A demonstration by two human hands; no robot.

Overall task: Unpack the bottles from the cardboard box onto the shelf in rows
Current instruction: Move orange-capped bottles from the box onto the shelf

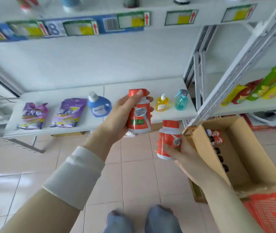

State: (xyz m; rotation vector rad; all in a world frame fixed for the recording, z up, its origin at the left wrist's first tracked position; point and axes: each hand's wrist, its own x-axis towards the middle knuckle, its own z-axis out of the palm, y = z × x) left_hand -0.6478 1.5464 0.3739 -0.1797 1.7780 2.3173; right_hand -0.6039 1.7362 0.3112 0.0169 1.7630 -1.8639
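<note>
The items on the top shelf [133, 15] are cut off by the upper edge and blurred. Price tags [81, 27] are too smeared to read. Inside the cardboard box [244, 158], a flap hides most of the dark-capped bottles [217, 148]. An orange basket [271, 211] runs off the lower right corner.

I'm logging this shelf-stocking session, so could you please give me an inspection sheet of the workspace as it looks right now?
Surface: low white shelf, bare at the back, goods along the front edge.
Job's things: one orange bottle in the left hand; a second orange bottle in the right hand; open cardboard box on the floor, more bottles inside.
Clutter: two purple pouches, blue jug, yellow pump bottle, teal spray bottle.
Hands: both closed on bottles, neither yet on the shelf.
Cables: nothing seen.
Surroundings: snack packets on the right shelf, orange crate, tiled floor.
</note>
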